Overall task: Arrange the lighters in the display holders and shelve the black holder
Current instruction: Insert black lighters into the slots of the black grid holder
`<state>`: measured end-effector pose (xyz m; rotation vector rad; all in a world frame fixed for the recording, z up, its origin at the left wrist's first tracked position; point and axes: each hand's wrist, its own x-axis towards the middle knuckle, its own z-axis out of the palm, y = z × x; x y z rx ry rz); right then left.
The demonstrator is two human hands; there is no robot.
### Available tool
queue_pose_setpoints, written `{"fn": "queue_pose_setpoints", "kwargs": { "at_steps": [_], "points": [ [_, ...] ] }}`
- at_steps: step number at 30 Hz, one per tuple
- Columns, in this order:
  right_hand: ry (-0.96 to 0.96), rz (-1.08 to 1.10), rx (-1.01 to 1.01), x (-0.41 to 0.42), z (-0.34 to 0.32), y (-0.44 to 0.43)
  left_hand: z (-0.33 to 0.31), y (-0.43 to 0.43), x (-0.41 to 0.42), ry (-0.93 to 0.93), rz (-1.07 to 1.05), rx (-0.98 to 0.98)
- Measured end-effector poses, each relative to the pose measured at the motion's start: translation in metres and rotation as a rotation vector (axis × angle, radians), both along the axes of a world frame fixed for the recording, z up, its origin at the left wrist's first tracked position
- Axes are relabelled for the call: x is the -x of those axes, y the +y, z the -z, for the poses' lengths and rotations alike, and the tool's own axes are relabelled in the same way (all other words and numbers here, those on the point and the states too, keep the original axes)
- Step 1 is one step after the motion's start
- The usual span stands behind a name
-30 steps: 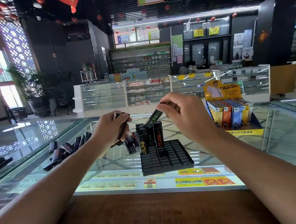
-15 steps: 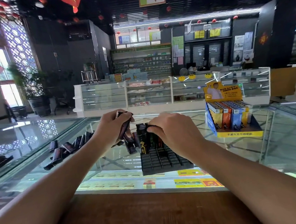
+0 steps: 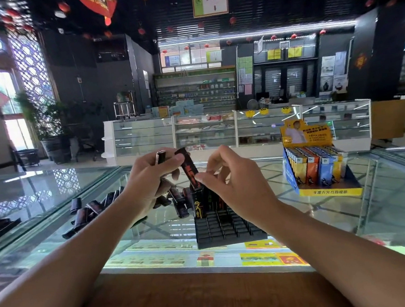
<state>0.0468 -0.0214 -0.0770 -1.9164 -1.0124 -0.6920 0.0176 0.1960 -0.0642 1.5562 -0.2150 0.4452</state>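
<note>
A black gridded holder sits on the glass counter with a few black lighters standing in its far row. My left hand grips a bunch of black lighters above the counter. One black lighter with red print sticks out from that bunch, and my right hand pinches its lower end with thumb and forefinger, just above the holder's back row. Several loose black lighters lie on the glass to the left.
A yellow cardboard display filled with coloured lighters stands on the counter to the right. A wooden ledge runs along the near edge. More glass cases stand across the shop floor.
My right hand has left the holder's back row, where it set a lighter, and risen to the left hand. It now pinches another lighter from the bunch.
</note>
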Motion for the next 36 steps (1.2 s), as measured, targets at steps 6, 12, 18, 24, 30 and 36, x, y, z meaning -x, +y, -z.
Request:
{"fn": "queue_pose_setpoints", "kwargs": {
  "at_steps": [6,12,18,24,30,36],
  "points": [
    [0.122,-0.060,-0.068,0.000,-0.004,0.000,-0.001,-0.006,0.005,-0.021,0.032,-0.032],
    [0.123,-0.081,-0.037,-0.014,-0.013,-0.015,0.002,-0.003,0.000,-0.028,0.011,-0.030],
    [0.147,-0.052,0.070,-0.027,-0.013,-0.031,0.004,0.003,-0.007,0.029,-0.032,0.065],
    [0.108,-0.003,0.186,-0.030,-0.006,-0.036,0.007,0.006,-0.010,0.069,-0.055,0.070],
    [0.046,0.008,0.334,-0.033,-0.002,-0.033,0.008,0.002,-0.009,0.085,-0.052,0.028],
    [-0.030,-0.013,0.273,-0.035,-0.003,-0.031,0.007,0.005,-0.006,0.063,-0.137,-0.129]
  ]
}}
